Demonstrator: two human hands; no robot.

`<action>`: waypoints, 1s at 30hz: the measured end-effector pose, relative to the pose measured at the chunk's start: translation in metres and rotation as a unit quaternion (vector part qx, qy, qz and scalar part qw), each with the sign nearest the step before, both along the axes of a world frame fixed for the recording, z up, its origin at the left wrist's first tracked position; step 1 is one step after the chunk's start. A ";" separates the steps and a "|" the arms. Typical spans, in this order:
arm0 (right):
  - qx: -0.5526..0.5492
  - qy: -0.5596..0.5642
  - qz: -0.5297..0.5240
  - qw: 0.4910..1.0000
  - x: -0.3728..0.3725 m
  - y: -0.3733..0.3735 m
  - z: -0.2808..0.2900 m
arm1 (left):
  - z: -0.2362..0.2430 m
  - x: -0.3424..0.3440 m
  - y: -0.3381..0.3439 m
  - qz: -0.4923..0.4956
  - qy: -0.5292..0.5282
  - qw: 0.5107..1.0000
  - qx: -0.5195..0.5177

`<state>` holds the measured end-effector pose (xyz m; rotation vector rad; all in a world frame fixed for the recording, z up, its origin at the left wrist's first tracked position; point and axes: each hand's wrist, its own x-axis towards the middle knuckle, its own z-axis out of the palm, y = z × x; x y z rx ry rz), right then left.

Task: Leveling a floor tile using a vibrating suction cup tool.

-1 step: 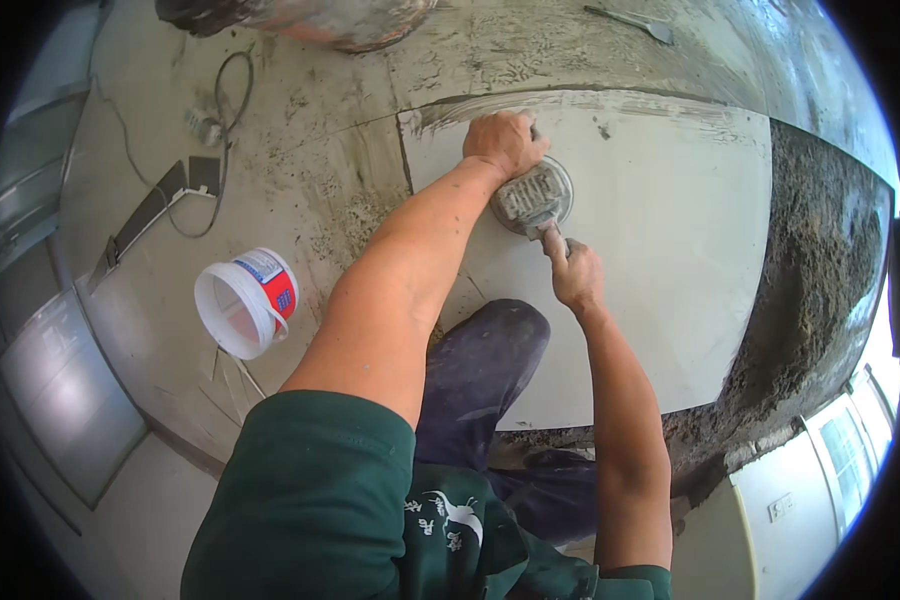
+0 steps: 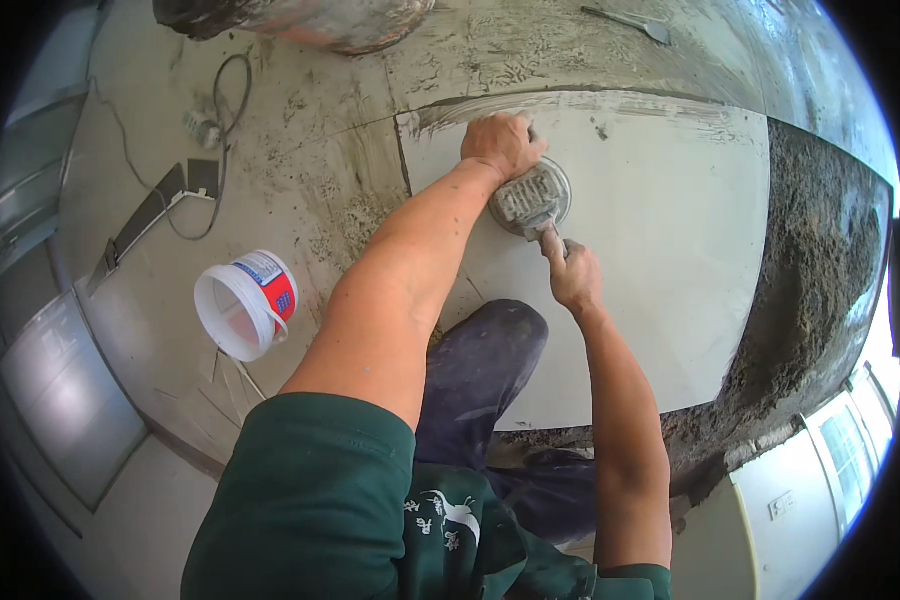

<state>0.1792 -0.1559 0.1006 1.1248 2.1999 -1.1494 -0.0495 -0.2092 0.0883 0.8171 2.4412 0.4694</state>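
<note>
A large pale tile [image 2: 660, 240] lies in front of me, with smears of mortar along its far edge. On its left half sits a dusty grey tile vibrator [image 2: 530, 198] with a round suction base. My left hand [image 2: 503, 145] is closed around the grip at its far end; the fingers are partly hidden. At the near end my right hand [image 2: 576, 277] wraps the other grip, its index finger stretched along the tool. My right forearm passes over the tile's near part.
Rough dark mortar [image 2: 810, 250] borders the tile on the right and near side. To the left stand a white-and-red bucket [image 2: 245, 305], some dark trim pieces [image 2: 150, 215] and a looped cable [image 2: 247, 90]. A trowel [image 2: 655, 32] lies at the far side. My knee [image 2: 505, 340] is close to the tile.
</note>
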 end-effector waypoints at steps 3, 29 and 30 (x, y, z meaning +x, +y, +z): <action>-0.001 -0.010 0.000 1.000 0.000 0.000 0.001 | -0.005 0.001 -0.002 0.003 0.024 1.000 0.009; 0.003 -0.004 0.007 1.000 -0.001 -0.001 0.000 | -0.003 -0.003 0.000 -0.002 -0.006 1.000 -0.010; 0.003 -0.004 0.007 1.000 -0.001 -0.001 0.001 | -0.004 -0.003 0.000 -0.004 -0.006 1.000 -0.007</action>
